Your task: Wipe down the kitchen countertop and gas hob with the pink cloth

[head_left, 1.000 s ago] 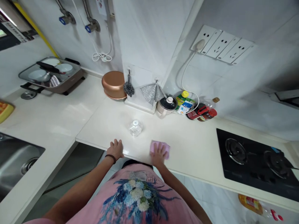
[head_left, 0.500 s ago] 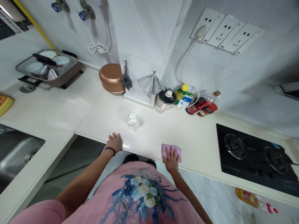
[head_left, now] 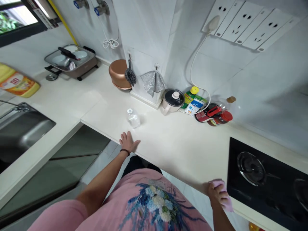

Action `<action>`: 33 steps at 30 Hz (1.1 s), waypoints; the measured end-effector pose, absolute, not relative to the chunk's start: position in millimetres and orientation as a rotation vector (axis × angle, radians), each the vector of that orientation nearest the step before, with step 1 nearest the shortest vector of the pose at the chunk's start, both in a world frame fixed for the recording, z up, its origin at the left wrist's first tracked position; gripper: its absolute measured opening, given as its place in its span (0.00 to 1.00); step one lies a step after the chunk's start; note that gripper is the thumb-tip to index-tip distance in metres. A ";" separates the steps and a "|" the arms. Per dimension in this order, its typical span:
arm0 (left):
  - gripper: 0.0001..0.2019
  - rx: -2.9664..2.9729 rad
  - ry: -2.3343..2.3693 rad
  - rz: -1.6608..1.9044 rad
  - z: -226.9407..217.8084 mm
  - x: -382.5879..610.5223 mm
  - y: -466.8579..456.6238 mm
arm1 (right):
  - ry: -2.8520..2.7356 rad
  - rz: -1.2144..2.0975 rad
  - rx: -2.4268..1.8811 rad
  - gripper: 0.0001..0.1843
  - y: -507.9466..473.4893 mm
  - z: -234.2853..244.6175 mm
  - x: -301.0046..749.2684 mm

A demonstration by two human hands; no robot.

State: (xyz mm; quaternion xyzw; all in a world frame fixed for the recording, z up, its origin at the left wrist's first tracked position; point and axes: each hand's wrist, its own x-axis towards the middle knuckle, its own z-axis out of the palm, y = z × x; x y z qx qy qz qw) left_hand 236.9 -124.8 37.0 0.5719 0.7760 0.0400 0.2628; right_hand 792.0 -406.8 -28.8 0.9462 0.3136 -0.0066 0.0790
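Note:
My left hand [head_left: 128, 142] rests on the front edge of the white countertop [head_left: 166, 144], fingers spread and holding nothing. Just beyond its fingertips stands a small clear bottle [head_left: 133, 118] with a white cap. On the right, my right hand [head_left: 216, 193] grips a pink cloth [head_left: 225, 195] at the counter's front edge, close to the left side of the black gas stove [head_left: 267, 179]. Part of the cloth hangs out past the fingers.
Along the wall stand a copper pot [head_left: 119, 74], a small lidded cooker [head_left: 172, 100], seasoning bags [head_left: 193, 102] and sauce bottles [head_left: 220, 118]. An electric pan [head_left: 74, 64] holds dishes at the back left. A steel sink [head_left: 26, 131] and yellow jug [head_left: 18, 81] lie left.
My right hand has slid the pink cloth rightward along the counter edge to beside the stove. My left hand has spread its fingers farther onto the counter. The view has shifted.

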 end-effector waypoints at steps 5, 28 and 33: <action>0.65 1.592 2.106 -0.019 28.6 248.3 -131.8 | 0.790 -0.285 3.009 0.41 -323.1 -28.5 765.9; 0.63 1.619 2.216 -0.098 13.9 248.0 -128.6 | 1.375 -0.292 2.753 0.45 -322.8 -19.3 836.0; 0.64 1.606 2.207 -0.081 17.0 250.0 -128.6 | 1.132 -0.361 2.990 0.47 -264.6 -9.3 865.6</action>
